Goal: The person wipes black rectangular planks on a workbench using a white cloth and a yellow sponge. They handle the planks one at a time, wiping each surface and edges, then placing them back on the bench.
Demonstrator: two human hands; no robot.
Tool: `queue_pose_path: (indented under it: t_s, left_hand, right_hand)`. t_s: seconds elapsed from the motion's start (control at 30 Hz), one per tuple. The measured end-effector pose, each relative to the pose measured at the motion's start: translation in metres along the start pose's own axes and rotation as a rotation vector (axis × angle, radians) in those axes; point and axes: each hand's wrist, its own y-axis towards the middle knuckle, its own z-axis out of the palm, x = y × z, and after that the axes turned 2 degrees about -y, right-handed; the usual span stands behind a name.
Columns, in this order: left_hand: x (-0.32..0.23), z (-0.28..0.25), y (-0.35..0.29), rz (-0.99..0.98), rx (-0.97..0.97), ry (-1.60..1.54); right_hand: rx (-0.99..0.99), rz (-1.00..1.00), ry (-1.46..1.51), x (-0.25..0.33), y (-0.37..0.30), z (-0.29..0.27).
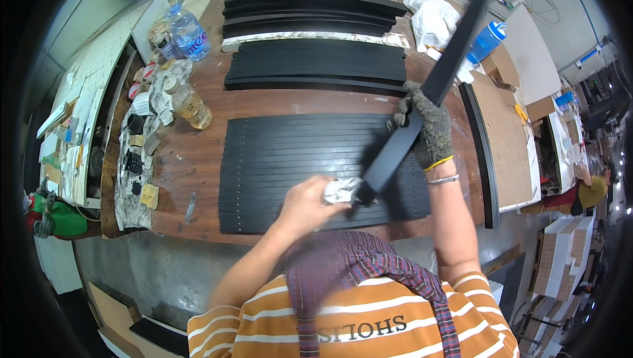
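In my right hand, which wears a grey knitted glove with a yellow cuff, I grip a long black strip near its middle. It is tilted, its far end up to the right and its near end low towards me. My bare left hand pinches a crumpled white cloth against or just beside that near end; whether they touch I cannot tell. Beneath both hands, a row of black strips lies side by side on the brown table, with small holes along the ends.
Two stacks of black strips, a far one and a nearer one, lie across the table. Bottles stand at the left: a clear one and one with brownish liquid. A blue bottle and white plastic bag are at the far right.
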Motion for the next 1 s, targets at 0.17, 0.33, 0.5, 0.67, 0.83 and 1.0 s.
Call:
queue_pose_path:
  t_s: [0.17, 0.33, 0.5, 0.67, 0.83, 1.0]
  left_hand:
    - [0.068, -0.028, -0.017, -0.132, -0.412, 0.01]
    - [0.114, -0.019, -0.026, -0.132, -0.591, -0.06]
    - [0.123, -0.01, -0.031, -0.158, -0.595, 0.036]
    - [0.116, -0.016, -0.028, -0.142, -0.593, 0.098]
    - [0.112, -0.017, -0.025, -0.163, -0.582, 0.098]
    - [0.113, -0.015, -0.026, -0.17, -0.585, 0.114]
  right_hand:
    - [0.002, -0.046, -1.264, -0.003, 0.051, -0.023]
    - [0.264, -0.309, -1.961, -0.043, 0.099, -0.003]
    - [0.544, -0.274, -1.992, -0.089, 0.141, 0.015]
    - [0.505, -0.278, -2.023, -0.121, 0.173, 0.019]
    - [0.318, -0.121, -2.114, -0.132, 0.176, 0.033]
    - [0.296, -0.387, -1.9, -0.114, 0.149, 0.02]
